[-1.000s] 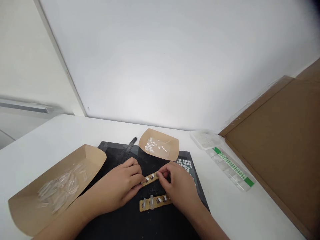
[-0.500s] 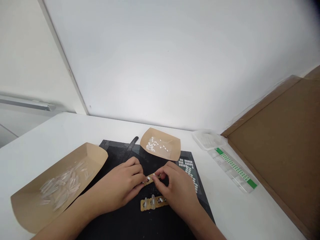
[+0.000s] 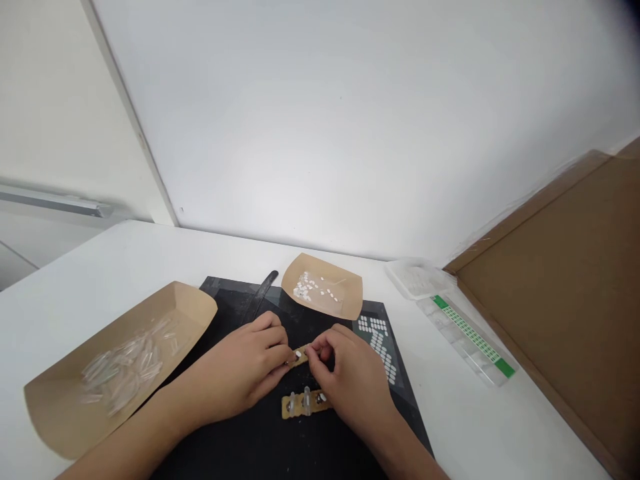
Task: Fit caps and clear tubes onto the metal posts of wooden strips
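My left hand is closed, with its fingertips pinching the left end of a narrow tan strip. A white oval sticker sits on that strip, between my two hands. My right hand has thumb and index finger pressed together over the strip's right part; what lies between them is hidden. Nearer to me, a second tan strip with scalloped edges lies on the black mat. It carries upright clear plastic pieces at its left and a white oval further right; my right hand covers its right end.
A long cardboard tray with clear nail-tip-like pieces stands left. Behind the mat is a smaller tray with white ovals. A black stick, a sheet of white ovals, a green-edged clear packet and a cardboard box surround it.
My right fingertips have closed over the white oval that showed at them on the strip. My left hand stays at the strip's left end. The view has shifted slightly.
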`<state>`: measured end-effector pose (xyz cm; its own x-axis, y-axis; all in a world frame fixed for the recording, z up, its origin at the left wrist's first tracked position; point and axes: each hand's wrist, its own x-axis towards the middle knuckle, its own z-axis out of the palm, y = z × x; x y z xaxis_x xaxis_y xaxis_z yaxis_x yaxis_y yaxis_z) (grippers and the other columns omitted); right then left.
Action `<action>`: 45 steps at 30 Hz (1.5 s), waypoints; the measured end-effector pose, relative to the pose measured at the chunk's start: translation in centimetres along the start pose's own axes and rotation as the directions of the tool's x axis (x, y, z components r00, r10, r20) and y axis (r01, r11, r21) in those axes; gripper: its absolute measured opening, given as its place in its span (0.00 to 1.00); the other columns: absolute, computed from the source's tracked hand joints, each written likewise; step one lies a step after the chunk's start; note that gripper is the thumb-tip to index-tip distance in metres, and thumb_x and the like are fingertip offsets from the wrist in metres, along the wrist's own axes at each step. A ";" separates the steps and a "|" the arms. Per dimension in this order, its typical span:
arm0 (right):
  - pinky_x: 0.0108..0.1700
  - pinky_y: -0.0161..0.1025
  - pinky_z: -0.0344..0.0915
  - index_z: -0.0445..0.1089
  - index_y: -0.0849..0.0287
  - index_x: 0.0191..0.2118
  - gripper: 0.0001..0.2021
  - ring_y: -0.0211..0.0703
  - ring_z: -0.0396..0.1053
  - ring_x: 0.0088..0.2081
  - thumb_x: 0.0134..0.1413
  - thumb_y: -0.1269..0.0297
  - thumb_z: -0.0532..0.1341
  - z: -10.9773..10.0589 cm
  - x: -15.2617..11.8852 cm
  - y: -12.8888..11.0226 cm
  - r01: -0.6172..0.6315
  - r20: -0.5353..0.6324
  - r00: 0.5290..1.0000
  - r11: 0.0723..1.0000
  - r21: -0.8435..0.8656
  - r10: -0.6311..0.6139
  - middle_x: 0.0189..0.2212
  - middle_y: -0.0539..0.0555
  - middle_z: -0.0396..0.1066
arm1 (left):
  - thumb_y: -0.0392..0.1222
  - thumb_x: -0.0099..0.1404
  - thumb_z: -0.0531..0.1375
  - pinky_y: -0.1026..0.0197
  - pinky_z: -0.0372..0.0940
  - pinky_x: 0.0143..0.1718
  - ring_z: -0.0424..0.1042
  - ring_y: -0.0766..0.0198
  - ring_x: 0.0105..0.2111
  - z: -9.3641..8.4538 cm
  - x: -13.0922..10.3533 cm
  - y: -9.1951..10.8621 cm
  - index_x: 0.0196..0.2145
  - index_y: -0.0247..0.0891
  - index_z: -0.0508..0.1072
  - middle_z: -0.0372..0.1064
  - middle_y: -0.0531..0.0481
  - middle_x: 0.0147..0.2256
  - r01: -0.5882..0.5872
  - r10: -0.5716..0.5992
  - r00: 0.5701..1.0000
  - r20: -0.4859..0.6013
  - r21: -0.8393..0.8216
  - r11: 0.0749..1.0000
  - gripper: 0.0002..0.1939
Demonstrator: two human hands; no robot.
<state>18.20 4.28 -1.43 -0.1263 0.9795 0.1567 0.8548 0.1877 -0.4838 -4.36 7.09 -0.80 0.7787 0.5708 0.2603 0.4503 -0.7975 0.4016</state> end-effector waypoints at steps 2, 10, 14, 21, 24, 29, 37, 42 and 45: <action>0.33 0.38 0.59 0.73 0.54 0.32 0.07 0.40 0.70 0.32 0.64 0.64 0.65 -0.1 0.0 0.1 0.008 0.005 1.000 1.000 0.005 -0.008 0.30 0.47 0.72 | 0.35 0.77 0.56 0.51 0.65 0.48 0.64 0.53 0.43 0.0 0.0 0.0 0.45 0.38 0.78 0.72 0.45 0.39 0.001 -0.001 1.000 0.002 0.002 1.000 0.09; 0.34 0.38 0.61 0.75 0.51 0.39 0.03 0.41 0.72 0.34 0.66 0.62 0.64 -1.0 -0.2 -0.1 0.072 -0.007 0.997 0.995 0.064 -0.072 0.32 0.48 0.73 | 0.35 0.77 0.57 0.52 0.65 0.46 0.64 0.53 0.43 -0.3 0.0 0.1 0.44 0.37 0.78 0.72 0.45 0.38 -0.001 0.001 1.000 0.006 -0.002 1.000 0.09; 0.35 0.38 0.61 0.75 0.52 0.37 0.04 0.42 0.72 0.35 0.65 0.65 0.64 -0.7 -0.3 -0.6 0.127 0.046 0.990 0.988 0.086 -0.132 0.32 0.49 0.73 | 0.35 0.77 0.57 0.52 0.66 0.46 0.65 0.53 0.43 -0.1 0.0 0.0 0.42 0.37 0.78 0.72 0.45 0.38 -0.010 0.010 1.000 -0.007 0.022 1.000 0.09; 0.35 0.38 0.61 0.76 0.52 0.36 0.03 0.41 0.72 0.36 0.63 0.66 0.66 -0.2 -0.3 -0.7 0.123 0.053 0.991 0.990 0.071 -0.126 0.32 0.48 0.72 | 0.36 0.78 0.55 0.51 0.66 0.46 0.65 0.53 0.43 0.1 0.0 -0.2 0.41 0.36 0.77 0.73 0.44 0.38 -0.017 0.017 1.000 0.000 0.029 0.999 0.10; 0.36 0.38 0.61 0.77 0.51 0.36 0.04 0.40 0.72 0.35 0.64 0.66 0.65 -0.1 -0.2 -0.7 0.113 0.057 0.991 0.991 0.072 -0.117 0.32 0.47 0.72 | 0.37 0.79 0.55 0.52 0.66 0.45 0.66 0.53 0.43 0.1 0.0 -0.3 0.42 0.36 0.78 0.73 0.45 0.38 -0.009 0.009 1.000 -0.011 0.015 1.000 0.11; 0.36 0.37 0.61 0.75 0.52 0.36 0.05 0.40 0.71 0.35 0.65 0.67 0.65 0.0 -0.2 -0.8 0.118 0.060 0.991 0.991 0.067 -0.122 0.32 0.47 0.72 | 0.39 0.79 0.56 0.52 0.67 0.46 0.65 0.52 0.44 0.2 -0.1 -0.4 0.45 0.37 0.78 0.75 0.46 0.37 0.030 -0.030 1.000 -0.002 -0.006 1.000 0.10; 0.35 0.37 0.60 0.74 0.54 0.34 0.05 0.40 0.71 0.34 0.62 0.68 0.65 0.4 -0.2 -1.1 0.093 0.049 0.994 0.993 0.076 -0.096 0.31 0.47 0.72 | 0.38 0.78 0.57 0.51 0.66 0.46 0.65 0.52 0.45 0.4 -0.2 -0.5 0.43 0.38 0.77 0.75 0.46 0.37 0.041 -0.041 0.999 -0.004 -0.005 0.999 0.09; 0.34 0.36 0.59 0.73 0.54 0.33 0.05 0.40 0.71 0.33 0.61 0.69 0.64 0.3 -0.2 -1.3 0.082 0.054 0.995 0.995 0.053 -0.085 0.30 0.48 0.72 | 0.37 0.78 0.56 0.51 0.66 0.47 0.65 0.52 0.44 0.3 -0.1 -0.4 0.43 0.37 0.77 0.74 0.46 0.36 0.042 -0.042 0.999 -0.003 -0.003 0.999 0.09; 0.34 0.36 0.59 0.74 0.54 0.34 0.04 0.40 0.71 0.33 0.61 0.69 0.64 0.1 -0.2 -1.3 0.089 0.051 0.994 0.994 0.058 -0.092 0.30 0.48 0.72 | 0.36 0.77 0.57 0.51 0.66 0.47 0.65 0.53 0.43 0.3 -0.1 -0.4 0.42 0.37 0.77 0.74 0.46 0.36 0.033 -0.033 0.999 -0.010 0.008 0.999 0.08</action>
<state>17.03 3.82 -0.89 -0.2299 0.9605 0.1567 0.8093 0.2781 -0.5175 -4.48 7.28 -1.21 0.7594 0.5983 0.2555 0.4790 -0.7800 0.4027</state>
